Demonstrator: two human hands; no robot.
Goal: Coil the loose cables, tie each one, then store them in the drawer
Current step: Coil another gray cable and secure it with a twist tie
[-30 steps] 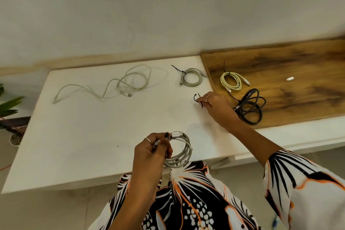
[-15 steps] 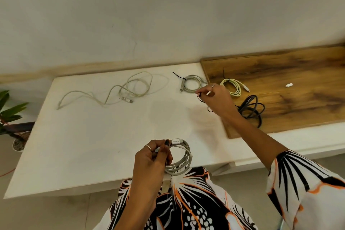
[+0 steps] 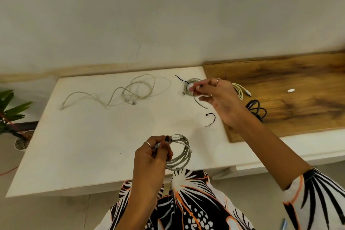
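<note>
I count five cables. One pale grey coil point(image 3: 180, 152) sits in my left hand point(image 3: 155, 155), my thumb and fingers pinching its loops together just below the white plug at the top, held over the near edge of the white table point(image 3: 84, 145). A loose cream cable point(image 3: 119, 92) sprawls unwound across the far left of the table. A small grey coil point(image 3: 188, 85), bound with a black tie, lies by the far edge, partly behind my right hand point(image 3: 219, 97). A yellowish coil point(image 3: 239, 90) and a black coil point(image 3: 256, 110) rest on the wooden board point(image 3: 298, 110), both partly hidden by that hand. I count two free black ties: one point(image 3: 197, 99) pinched between my right thumb and forefinger, my other fingers spread, and one curled tie point(image 3: 211, 119) lying on the table just beside the board. A small white piece point(image 3: 290, 90) lies alone on the board.
</note>
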